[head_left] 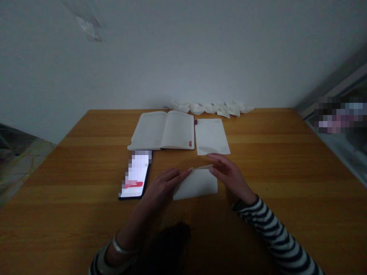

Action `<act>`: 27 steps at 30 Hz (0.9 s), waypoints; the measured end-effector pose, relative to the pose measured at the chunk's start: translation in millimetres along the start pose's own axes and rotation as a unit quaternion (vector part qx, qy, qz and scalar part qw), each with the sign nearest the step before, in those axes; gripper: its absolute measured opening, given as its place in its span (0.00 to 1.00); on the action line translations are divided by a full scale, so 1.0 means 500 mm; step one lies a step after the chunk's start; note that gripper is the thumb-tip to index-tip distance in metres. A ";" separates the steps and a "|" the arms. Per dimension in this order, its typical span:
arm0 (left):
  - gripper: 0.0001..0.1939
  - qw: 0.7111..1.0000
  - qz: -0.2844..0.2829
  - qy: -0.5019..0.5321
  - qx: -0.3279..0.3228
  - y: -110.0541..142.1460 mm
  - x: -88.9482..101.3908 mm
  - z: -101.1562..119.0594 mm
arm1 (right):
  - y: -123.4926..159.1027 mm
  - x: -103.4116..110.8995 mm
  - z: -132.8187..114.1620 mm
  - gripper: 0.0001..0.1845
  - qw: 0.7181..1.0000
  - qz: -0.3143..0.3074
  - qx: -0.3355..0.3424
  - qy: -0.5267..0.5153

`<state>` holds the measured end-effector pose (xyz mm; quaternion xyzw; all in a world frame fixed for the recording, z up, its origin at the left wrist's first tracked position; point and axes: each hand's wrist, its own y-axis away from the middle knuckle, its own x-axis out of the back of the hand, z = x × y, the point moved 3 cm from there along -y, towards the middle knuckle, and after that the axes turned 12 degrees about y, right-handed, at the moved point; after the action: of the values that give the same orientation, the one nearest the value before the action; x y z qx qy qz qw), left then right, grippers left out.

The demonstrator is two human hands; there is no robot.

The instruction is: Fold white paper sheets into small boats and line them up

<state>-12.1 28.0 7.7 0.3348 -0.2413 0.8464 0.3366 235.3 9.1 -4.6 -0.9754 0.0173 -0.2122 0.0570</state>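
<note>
The folded paper (196, 184) is laid on the wooden table (286, 160), near the table's front, to the right of the phone (134, 185) and nearer than the loose sheet (212, 135). Its far edge is met by the fingertips of the left hand (164, 185), held flat with fingers together; whether the paper is pinched or only pressed cannot be told. The right hand (229, 175) is loosely curved, fingers parted from the thumb, whose tip is set at the far right corner. The paper can be judged very light, limp and easily creased or torn, so it is best taken lightly by the edges, with the layers kept from sliding.
</note>
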 end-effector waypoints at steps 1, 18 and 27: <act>0.32 1.000 0.003 0.002 -0.005 0.001 0.000 0.002 | 0.002 -0.004 0.000 0.20 0.999 -0.026 -0.014 -0.032; 0.29 0.999 0.007 0.033 0.038 -0.002 -0.012 -0.021 | 0.014 -0.013 -0.016 0.15 0.988 -0.018 0.049 0.148; 0.27 0.993 -0.006 0.088 0.076 -0.005 -0.019 -0.038 | 0.013 -0.016 0.035 0.09 0.997 -0.019 -0.065 0.042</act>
<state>-12.6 37.7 -11.4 0.2849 -0.1431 0.8866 0.3352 235.1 4.8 -24.6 -0.9675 0.0144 -0.2522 -0.0112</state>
